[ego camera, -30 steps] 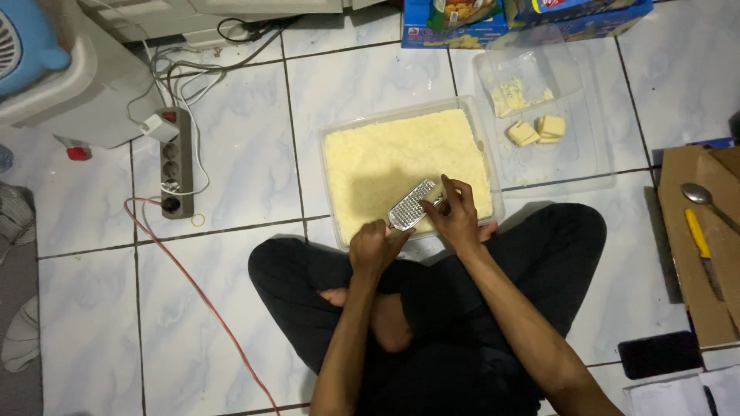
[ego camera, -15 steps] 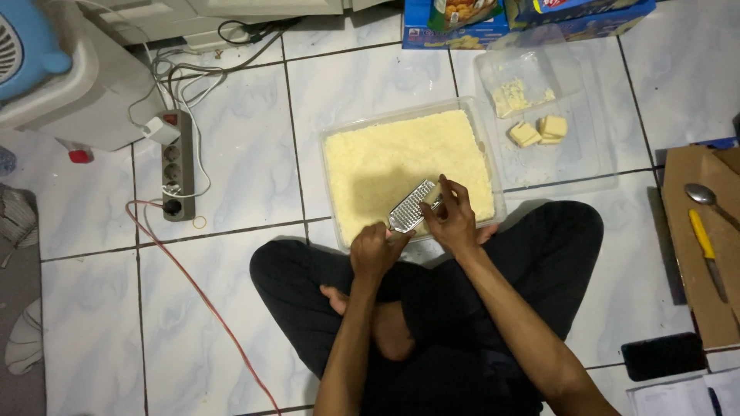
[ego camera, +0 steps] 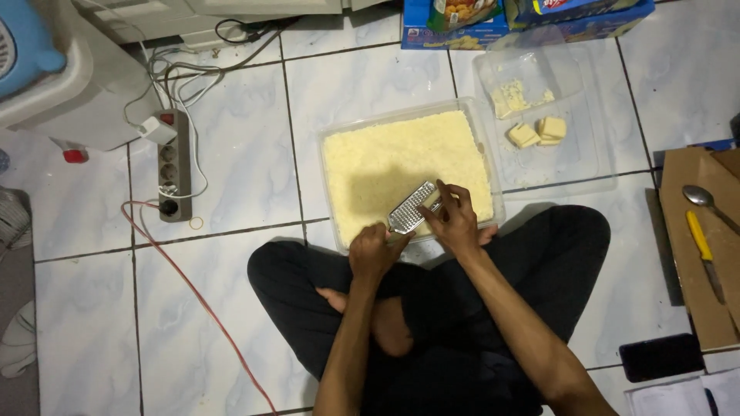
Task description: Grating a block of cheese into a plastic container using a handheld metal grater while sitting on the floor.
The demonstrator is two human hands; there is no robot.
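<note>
I sit cross-legged on a tiled floor over a clear plastic tub [ego camera: 333, 140] full of pale yellow grated cheese [ego camera: 393, 158]. My left hand [ego camera: 373, 251] grips the lower end of a small metal grater [ego camera: 411, 207], which slants up over the tub's near edge. My right hand [ego camera: 453, 218] presses against the grater's right side with fingers curled; whatever it holds is hidden beneath them.
A second clear tray [ego camera: 590, 158] right of the tub holds cheese chunks [ego camera: 538, 131]. Blue boxes [ego camera: 455, 23] lie behind. A power strip [ego camera: 173, 163] with cables and a red cord [ego camera: 193, 289] lie left. Cardboard [ego camera: 694, 254] with a spoon [ego camera: 705, 200] and yellow-handled knife [ego camera: 703, 250], and a phone [ego camera: 661, 357], sit right.
My right hand has shifted slightly along the grater between frames; the left hand and grater stay at the tub's near edge.
</note>
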